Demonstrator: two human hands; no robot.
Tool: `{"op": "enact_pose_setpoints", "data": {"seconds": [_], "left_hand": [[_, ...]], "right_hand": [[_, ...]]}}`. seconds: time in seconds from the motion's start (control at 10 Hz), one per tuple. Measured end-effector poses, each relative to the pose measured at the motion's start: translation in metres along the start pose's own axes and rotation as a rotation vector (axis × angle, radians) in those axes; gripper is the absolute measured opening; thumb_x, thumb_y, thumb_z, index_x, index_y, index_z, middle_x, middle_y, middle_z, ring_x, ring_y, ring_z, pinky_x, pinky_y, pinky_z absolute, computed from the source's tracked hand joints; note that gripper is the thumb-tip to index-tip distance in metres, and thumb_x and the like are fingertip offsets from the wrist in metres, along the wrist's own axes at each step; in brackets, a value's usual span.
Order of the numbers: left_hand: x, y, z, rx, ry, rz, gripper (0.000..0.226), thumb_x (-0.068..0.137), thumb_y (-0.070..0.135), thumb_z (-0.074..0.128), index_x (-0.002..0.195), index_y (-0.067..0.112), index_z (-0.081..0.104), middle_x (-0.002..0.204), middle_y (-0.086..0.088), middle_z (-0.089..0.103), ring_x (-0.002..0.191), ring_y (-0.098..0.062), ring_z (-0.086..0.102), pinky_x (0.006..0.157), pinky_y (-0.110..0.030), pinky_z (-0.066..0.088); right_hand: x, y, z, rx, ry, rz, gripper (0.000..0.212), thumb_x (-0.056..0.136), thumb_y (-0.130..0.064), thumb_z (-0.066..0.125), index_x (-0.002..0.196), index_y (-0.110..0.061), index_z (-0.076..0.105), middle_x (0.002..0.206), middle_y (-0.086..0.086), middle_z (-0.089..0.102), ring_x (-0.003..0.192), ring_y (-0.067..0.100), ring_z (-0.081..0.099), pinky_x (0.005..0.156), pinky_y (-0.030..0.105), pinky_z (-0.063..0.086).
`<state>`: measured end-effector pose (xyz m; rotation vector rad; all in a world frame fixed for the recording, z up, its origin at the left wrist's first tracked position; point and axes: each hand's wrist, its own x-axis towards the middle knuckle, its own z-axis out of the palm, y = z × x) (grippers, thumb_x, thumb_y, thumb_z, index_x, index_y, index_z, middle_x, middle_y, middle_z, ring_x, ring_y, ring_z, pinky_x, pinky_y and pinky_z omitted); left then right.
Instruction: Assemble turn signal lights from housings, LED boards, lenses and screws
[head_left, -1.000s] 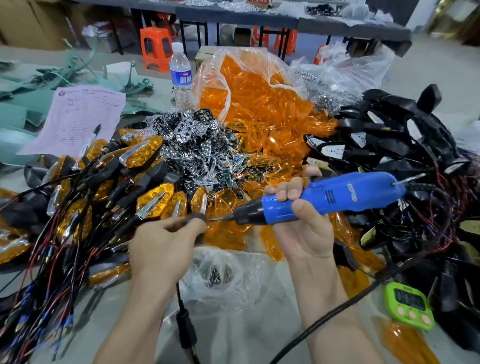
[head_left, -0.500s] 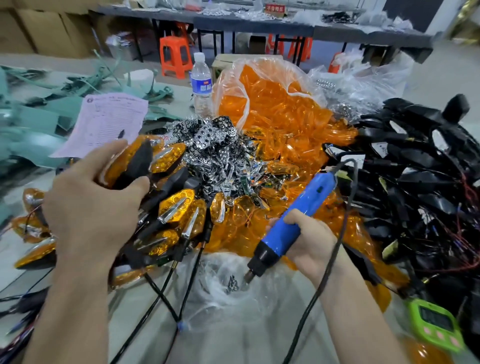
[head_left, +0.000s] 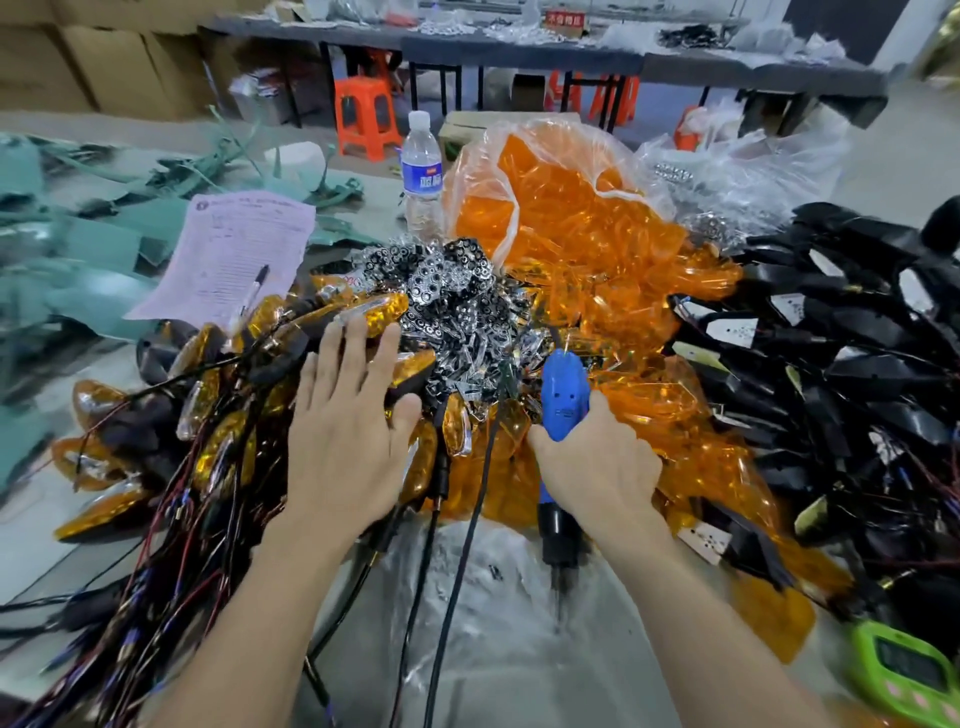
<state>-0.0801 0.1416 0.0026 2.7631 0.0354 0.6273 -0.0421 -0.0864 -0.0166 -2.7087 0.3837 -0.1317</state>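
I see my left grip (head_left: 348, 441) released, fingers spread over the finished lights (head_left: 208, 395) (wires trailing), while my right grip (head_left: 597, 467) clasps the blue screwdriver (head_left: 563, 395), tip down.

Glossy amber plastic lenses (head_left: 587, 249); blue screwdriver (head_left: 563, 395), seemingly smooth plastic.

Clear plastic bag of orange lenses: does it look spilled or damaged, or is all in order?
Spilled, yes. The clear plastic bag of orange lenses gapes open, and loose lenses lie in a heap in front of it, mixed with the shiny silver perforated parts and reaching beneath the right hand gripping the blue electric screwdriver. No damage is visible.
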Motion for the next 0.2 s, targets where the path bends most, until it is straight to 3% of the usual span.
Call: {"op": "enact_pose_setpoints", "data": {"seconds": [0.1, 0.2], "left_hand": [[0.000, 0.004, -0.004, -0.194, 0.043, -0.114, 0.056, 0.107, 0.038, 0.048, 0.162, 0.031, 0.036, 0.173, 0.006, 0.019, 0.161, -0.010, 0.003, 0.132, -0.041, 0.001], [-0.002, 0.013, -0.021, -0.395, 0.140, -0.244, 0.055, 0.101, 0.036, 0.062, 0.153, 0.044, 0.046, 0.165, 0.027, 0.027, 0.157, 0.000, 0.012, 0.130, -0.045, 0.012]], "right_hand": [[0.000, 0.004, -0.001, -0.094, 0.062, -0.041, 0.056, 0.088, -0.075, 0.048, 0.112, -0.024, 0.047, 0.070, -0.006, 0.048, 0.064, 0.027, 0.050, 0.067, 0.038, 0.035], [0.002, 0.010, -0.012, -0.115, 0.091, -0.069, 0.054, 0.094, -0.075, 0.043, 0.115, -0.026, 0.051, 0.070, -0.006, 0.054, 0.062, 0.023, 0.053, 0.065, 0.036, 0.036]]}}
